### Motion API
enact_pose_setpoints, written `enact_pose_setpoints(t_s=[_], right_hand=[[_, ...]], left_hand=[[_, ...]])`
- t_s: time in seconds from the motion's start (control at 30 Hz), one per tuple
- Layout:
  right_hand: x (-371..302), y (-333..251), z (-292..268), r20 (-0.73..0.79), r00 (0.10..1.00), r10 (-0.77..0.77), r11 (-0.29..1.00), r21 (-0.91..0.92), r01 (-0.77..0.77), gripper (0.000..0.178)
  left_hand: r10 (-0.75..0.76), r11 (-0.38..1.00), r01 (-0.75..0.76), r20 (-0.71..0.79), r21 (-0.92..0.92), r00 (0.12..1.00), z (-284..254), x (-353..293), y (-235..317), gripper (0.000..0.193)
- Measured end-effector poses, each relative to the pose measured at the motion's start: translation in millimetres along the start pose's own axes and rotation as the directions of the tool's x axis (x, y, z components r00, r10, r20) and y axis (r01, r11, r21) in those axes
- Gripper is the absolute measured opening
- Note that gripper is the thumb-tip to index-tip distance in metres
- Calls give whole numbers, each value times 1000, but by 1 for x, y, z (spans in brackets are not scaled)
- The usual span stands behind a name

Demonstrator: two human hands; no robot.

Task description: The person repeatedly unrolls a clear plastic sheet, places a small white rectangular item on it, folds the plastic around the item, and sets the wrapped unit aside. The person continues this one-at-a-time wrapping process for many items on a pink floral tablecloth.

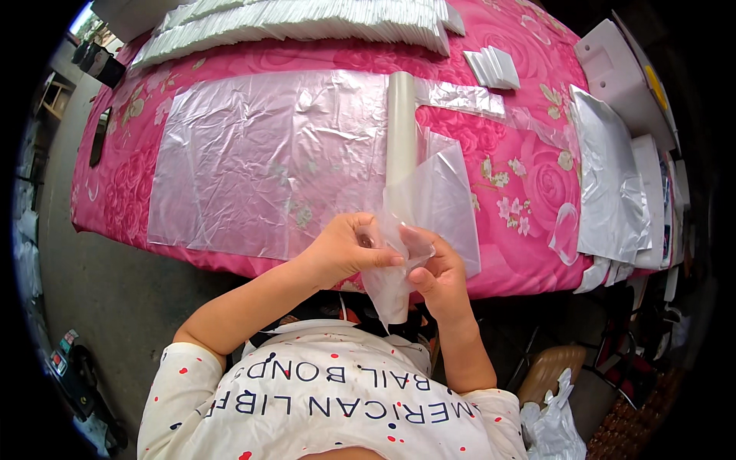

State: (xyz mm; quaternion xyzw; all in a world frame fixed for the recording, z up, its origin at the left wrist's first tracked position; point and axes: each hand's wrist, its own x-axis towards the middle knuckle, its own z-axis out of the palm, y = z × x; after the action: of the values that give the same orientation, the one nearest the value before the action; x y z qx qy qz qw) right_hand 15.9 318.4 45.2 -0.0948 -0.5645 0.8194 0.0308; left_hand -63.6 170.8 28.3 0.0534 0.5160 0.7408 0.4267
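Observation:
In front of my body, at the table's near edge, my left hand (pixel 354 244) is closed, pinching a bunched piece of clear plastic film (pixel 387 295) between thumb and fingers. My right hand (pixel 438 270) grips the same film from the other side, its thumb and fingers curled round a crumpled fold. Just beyond both hands a long, pale translucent roll (pixel 401 130) lies lengthwise away from me; its near end is hidden by film. A wide, flat clear plastic sheet (pixel 230 165) spreads to the left of the roll. Another translucent piece (pixel 452 195) lies to its right.
A pink floral cloth (pixel 514 165) covers the table. Long rows of folded white packets (pixel 307 31) line the far side, with a small stack (pixel 491 67) nearby. Silvery plastic bags (pixel 609 180) and a white box (pixel 621 73) stand right; a dark phone (pixel 100 138) lies left.

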Motion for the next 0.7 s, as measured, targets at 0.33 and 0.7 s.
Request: enact_pose_setpoints(t_s=[0.33, 0.7], right_hand=[[0, 3, -26, -37, 999, -26, 995, -94, 23, 8], [1, -88, -321, -543, 429, -722, 489, -839, -239, 34]], left_hand=[[125, 988, -126, 26, 85, 992, -2, 1, -8, 38], [6, 996, -15, -112, -84, 994, -32, 4, 1, 25]])
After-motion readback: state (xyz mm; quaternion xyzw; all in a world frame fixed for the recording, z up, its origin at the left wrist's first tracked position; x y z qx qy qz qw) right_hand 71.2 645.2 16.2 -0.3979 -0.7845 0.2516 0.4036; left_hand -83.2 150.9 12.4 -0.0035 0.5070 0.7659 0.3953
